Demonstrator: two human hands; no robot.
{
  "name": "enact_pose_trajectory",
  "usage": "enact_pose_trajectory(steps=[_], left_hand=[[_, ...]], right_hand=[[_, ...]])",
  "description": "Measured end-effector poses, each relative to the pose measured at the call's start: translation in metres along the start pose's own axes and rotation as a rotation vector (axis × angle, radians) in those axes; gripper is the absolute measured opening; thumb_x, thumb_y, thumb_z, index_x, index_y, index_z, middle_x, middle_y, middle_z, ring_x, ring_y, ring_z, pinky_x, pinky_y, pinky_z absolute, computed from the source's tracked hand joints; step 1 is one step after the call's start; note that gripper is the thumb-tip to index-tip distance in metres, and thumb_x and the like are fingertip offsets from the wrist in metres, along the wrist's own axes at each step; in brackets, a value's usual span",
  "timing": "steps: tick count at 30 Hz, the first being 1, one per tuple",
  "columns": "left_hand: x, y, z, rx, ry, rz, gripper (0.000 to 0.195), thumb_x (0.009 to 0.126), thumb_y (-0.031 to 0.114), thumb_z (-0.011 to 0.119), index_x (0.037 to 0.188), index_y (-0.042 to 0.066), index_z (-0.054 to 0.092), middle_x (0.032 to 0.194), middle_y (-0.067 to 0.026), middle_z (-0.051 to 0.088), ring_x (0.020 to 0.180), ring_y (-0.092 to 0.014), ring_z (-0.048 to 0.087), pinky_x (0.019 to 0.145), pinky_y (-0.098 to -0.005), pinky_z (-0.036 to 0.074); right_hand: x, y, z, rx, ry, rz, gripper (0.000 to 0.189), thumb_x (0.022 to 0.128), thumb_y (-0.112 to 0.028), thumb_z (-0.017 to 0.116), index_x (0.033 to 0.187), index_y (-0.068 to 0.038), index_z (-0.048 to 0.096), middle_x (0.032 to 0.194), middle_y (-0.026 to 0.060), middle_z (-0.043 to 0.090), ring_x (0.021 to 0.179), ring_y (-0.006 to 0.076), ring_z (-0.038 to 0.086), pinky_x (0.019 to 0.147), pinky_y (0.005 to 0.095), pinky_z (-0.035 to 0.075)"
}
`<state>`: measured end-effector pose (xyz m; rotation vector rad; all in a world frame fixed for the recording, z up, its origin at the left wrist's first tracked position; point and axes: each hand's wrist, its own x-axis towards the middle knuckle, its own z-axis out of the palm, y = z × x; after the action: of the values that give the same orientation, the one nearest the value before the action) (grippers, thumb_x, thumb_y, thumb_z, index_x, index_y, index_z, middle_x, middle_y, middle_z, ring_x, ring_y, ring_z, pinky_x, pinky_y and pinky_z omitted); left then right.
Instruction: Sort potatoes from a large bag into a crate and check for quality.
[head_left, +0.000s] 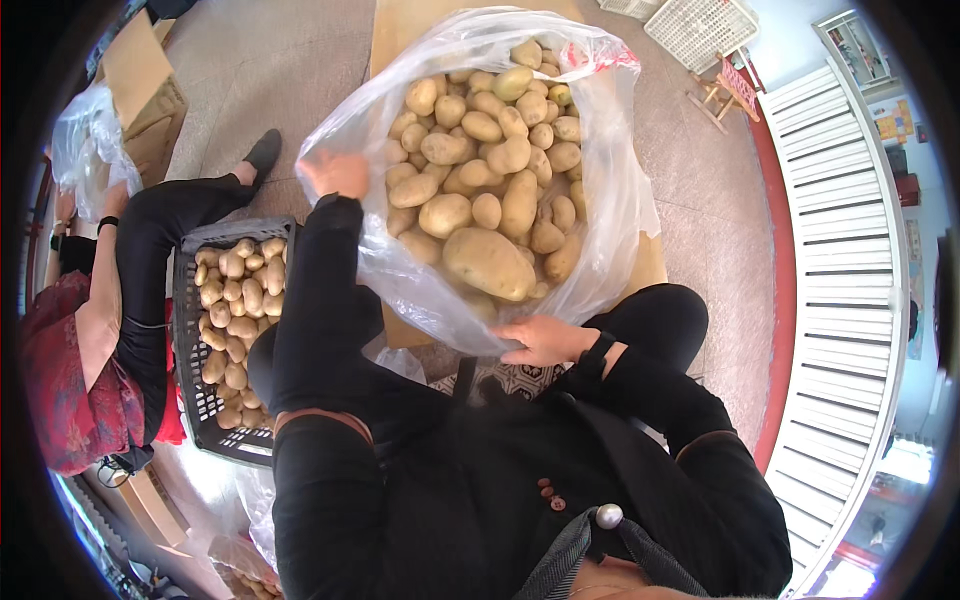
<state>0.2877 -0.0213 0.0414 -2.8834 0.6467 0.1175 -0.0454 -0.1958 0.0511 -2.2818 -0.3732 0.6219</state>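
Observation:
A large clear plastic bag (609, 187) gapes before me, full of loose potatoes (480, 180) of mixed sizes. One big potato (489, 262) lies at the near side of the heap. My left hand (335, 174) grips the bag's rim at its left side, fingers folded over the film and slightly blurred. At the near rim, my right hand (541, 340) pinches the plastic between thumb and fingers. Beneath the bag is a cardboard sheet or box (651, 262), mostly hidden.
Left of me stands a black plastic crate (225, 450) of potatoes (241, 300). Beyond it a seated person (90, 375) handles a clear plastic bag (90, 135) by a cardboard box (154, 135). A white radiator (840, 300) runs along the right, with a folding stool (731, 90) near its far end.

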Motion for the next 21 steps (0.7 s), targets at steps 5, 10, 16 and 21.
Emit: enact_pose_trajectory(steps=[5,10,16,21], left_hand=[[-0.027,-0.029,0.051,0.049,-0.101,0.138,0.027,0.081,0.017,0.043,0.098,0.014,0.063,0.103,-0.0064,0.060,0.110,-0.028,0.047,0.085,-0.0595,0.029],[-0.054,-0.007,0.019,-0.219,0.000,0.074,0.019,0.081,0.015,0.043,0.091,0.008,0.057,0.093,-0.0122,0.059,0.091,-0.030,0.056,0.074,-0.0482,0.043],[-0.158,0.081,-0.020,-0.760,0.394,0.550,0.008,0.075,0.007,0.054,0.080,0.003,0.050,0.076,-0.0153,0.052,0.074,-0.035,0.052,0.065,-0.0429,0.043],[-0.220,0.101,-0.011,-0.796,0.376,0.441,0.017,0.073,0.011,0.057,0.084,0.001,0.049,0.089,-0.0165,0.052,0.086,-0.034,0.052,0.071,-0.0410,0.044]], right_hand=[[0.007,0.005,0.000,0.012,-0.025,-0.041,0.047,0.078,-0.033,0.057,0.118,-0.010,0.048,0.092,0.0192,0.059,0.081,0.0355,0.057,0.071,0.0415,0.045],[0.008,0.000,-0.002,-0.054,0.022,-0.046,0.048,0.077,-0.038,0.058,0.112,-0.005,0.052,0.085,0.0194,0.060,0.076,0.0356,0.057,0.066,0.0418,0.045],[-0.003,-0.014,-0.009,0.057,0.126,-0.024,0.055,0.073,-0.046,0.061,0.106,-0.003,0.055,0.083,0.0193,0.060,0.075,0.0342,0.058,0.066,0.0387,0.045],[-0.016,-0.017,0.006,-0.016,0.051,-0.009,0.059,0.073,-0.045,0.062,0.114,-0.004,0.050,0.086,0.0193,0.059,0.078,0.0355,0.057,0.068,0.0397,0.045]])
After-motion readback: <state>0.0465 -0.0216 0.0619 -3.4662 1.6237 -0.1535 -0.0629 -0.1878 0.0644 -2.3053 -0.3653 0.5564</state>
